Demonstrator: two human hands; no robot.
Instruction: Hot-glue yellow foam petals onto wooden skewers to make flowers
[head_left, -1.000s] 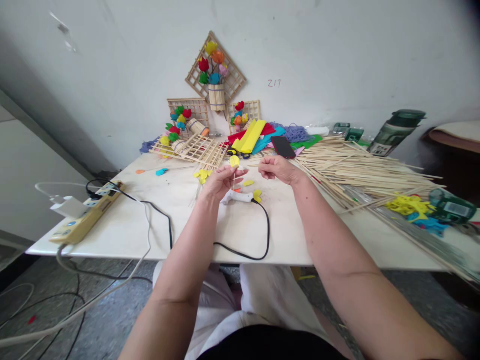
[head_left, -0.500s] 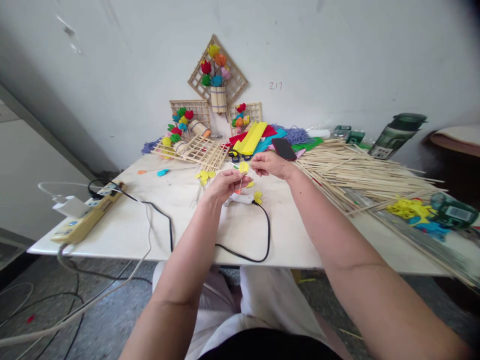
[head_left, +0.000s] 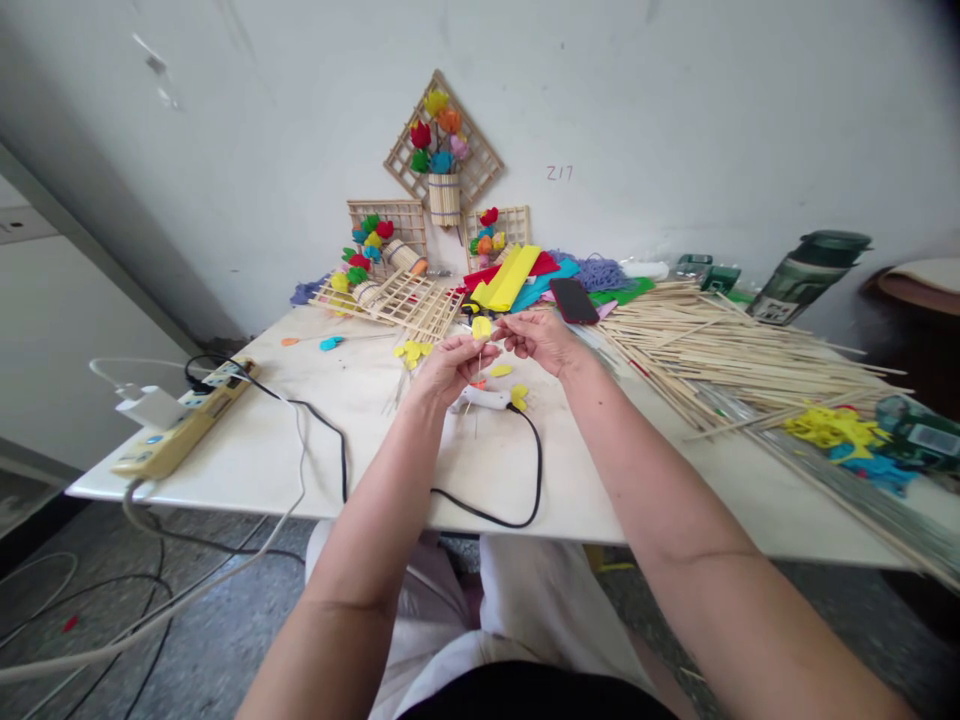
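Yellow flower [head_left: 481, 328] on thin stem [head_left: 480, 368], above middle of white table [head_left: 577, 470] | left hand [head_left: 450, 365] pinches stem | right hand [head_left: 536, 338] just right of flower, fingers bent, grip too small to tell | glue gun [head_left: 491, 399] nearer

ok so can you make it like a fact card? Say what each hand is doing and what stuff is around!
Left hand: holding a thin stem with a yellow petal piece on top
Right hand: fingertips close beside the yellow petal piece; can't tell if touching
Near the hands: white glue gun, loose yellow petals
Left side: yellowish power strip
Right side: spread of wooden sticks, leaning bottle
Wall: diamond-shaped lattice with colorful flowers
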